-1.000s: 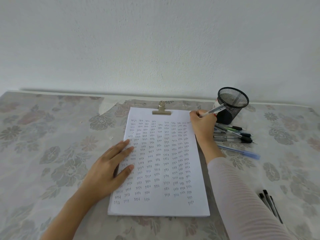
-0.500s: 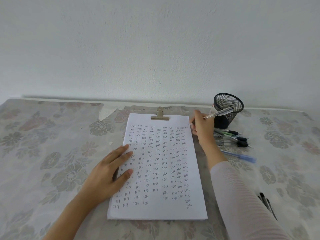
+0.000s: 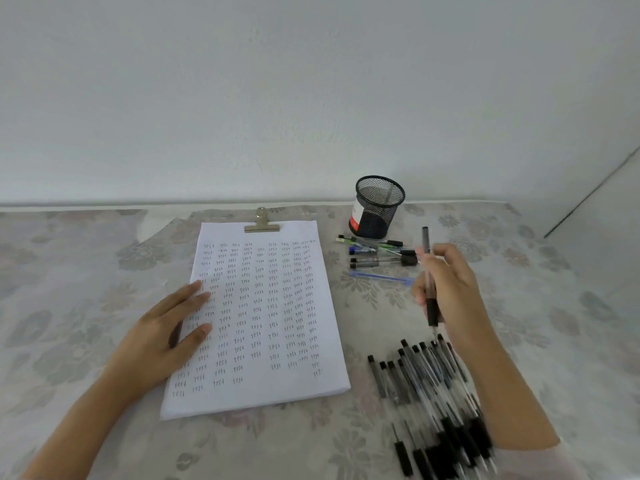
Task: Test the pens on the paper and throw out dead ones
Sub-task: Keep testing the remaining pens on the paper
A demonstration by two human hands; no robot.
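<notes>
Item under test: a clear-barrelled pen with a black rubber grip (image 3: 428, 282), held nearly upright, tip down, off the paper and just above the near-right heap. The right hand (image 3: 453, 289) has thumb and fingers curled round the barrel at mid-length.

Sheet: a white paper pad (image 3: 277, 396) under a brass bulldog clip (image 3: 261, 225), nearly filled with rows of the word "test". The left hand (image 3: 162, 334) lies flat on its left edge, fingers straight and slightly apart.

Sorted stock: a large heap of clear black-tipped pens (image 3: 426, 386) at near right; a small row of green, blue and black pens (image 3: 377, 252) beside a black mesh pen cup (image 3: 377, 209); one pale blue pen (image 3: 381, 277) lying alone. All lie on a floral tablecloth (image 3: 86, 271).

Risks, as judged:
- Which group is live and which dead cannot be told; a pen set in the wrong one spoils the sort.
- No bin is in view, so dead pens may linger on the table and get mixed back.
- A pen dropped on the heap may roll or scatter others.
- Little blank paper remains; a faint mark among old writing could be misread.
</notes>
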